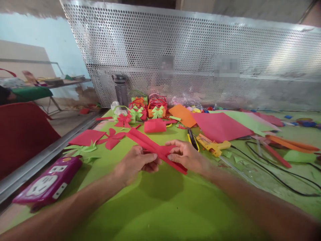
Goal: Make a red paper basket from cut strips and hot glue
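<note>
Above the green tabletop (160, 214), a folded red paper piece (144, 139) with a long crossing strip is held between both hands. My left hand (140, 160) pinches it near the middle with thumb and fingers. My right hand (187, 155) grips its right side, thumb in front and fingers behind. Just beyond the hands lies a folded red paper block (154, 126). To its left are a red four-petal paper cutout (111, 139) and a red paper square (86, 138). Fringed green paper cutouts (84, 149) lie near the square.
Left stands a purple case (50, 180). Small paper baskets with bows (157, 112) and a dark bottle (120, 90) are at the back. Right are a yellow glue gun (213, 144) with a black cord, a cutter (192, 139) and red sheets (222, 127). A perforated metal panel (195, 43) rises behind.
</note>
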Tool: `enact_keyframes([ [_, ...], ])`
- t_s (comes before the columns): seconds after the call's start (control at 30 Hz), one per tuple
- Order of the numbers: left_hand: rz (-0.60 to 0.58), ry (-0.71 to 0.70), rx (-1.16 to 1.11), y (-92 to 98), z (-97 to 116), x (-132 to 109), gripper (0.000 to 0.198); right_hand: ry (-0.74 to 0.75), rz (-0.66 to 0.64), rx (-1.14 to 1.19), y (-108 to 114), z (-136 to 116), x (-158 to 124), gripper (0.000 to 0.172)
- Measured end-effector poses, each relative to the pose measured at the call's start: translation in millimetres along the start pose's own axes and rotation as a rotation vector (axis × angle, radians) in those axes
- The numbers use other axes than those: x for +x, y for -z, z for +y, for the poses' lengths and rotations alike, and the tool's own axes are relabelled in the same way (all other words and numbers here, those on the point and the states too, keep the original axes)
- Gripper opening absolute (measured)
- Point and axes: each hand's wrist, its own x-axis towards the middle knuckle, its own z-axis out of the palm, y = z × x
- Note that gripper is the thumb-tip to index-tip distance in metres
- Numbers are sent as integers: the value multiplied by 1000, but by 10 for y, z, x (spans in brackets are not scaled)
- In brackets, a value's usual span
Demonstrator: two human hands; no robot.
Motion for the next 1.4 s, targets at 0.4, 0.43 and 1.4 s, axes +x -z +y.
enact_keyframes([
  [0.4, 271, -1219, 1632, 77, 4, -209, 13, -166, -80, 252, 48, 38, 54, 32],
  [0.43, 267, -1290, 1671, 73, 5, -205, 15, -165, -115, 243, 46, 31, 39, 34],
  [1.4, 152, -969, 1311, 160, -474, -177, 32, 615, -4, -1293, -50, 110, -462, 17],
])
